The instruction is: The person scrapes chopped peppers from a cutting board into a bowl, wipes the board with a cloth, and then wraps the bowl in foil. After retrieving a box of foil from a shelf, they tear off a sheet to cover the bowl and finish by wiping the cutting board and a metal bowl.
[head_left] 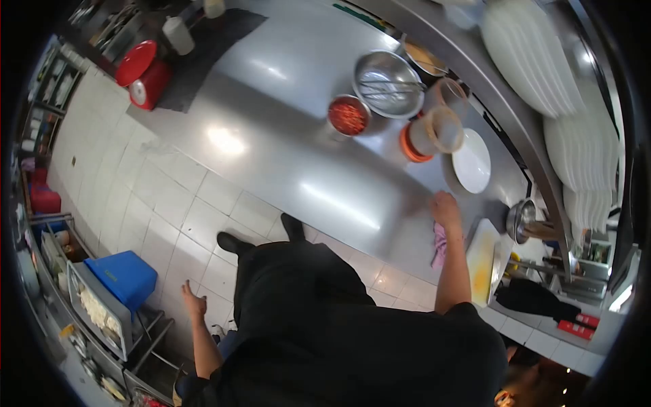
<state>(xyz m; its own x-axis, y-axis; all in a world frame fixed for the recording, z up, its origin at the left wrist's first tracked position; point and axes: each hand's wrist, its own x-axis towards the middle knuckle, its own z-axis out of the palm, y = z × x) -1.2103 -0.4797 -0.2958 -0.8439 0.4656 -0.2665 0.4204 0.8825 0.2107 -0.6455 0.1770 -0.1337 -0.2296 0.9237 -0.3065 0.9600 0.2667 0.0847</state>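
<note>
My right hand (445, 209) is closed over the steel worktop (271, 156), near its right part. A pink cloth (439, 245) comes out from under this hand and lies along the wrist; the fingers hide its upper end. Just beyond the hand is a white oval plate (471, 161). To the right of my forearm lies a white cutting board (484, 261) with a yellow stain. My left hand (193, 298) hangs away from the worktop, over the tiled floor, with its fingers apart and nothing in it.
Toward the back stand a bowl of chopped red food (348, 115), a steel bowl (388, 84) with tongs across it, and plastic tubs (437, 129). A red scale (146, 74) sits far left. Stacked plates (529, 54) fill the overhead shelf. Left of me is a blue bin (123, 278).
</note>
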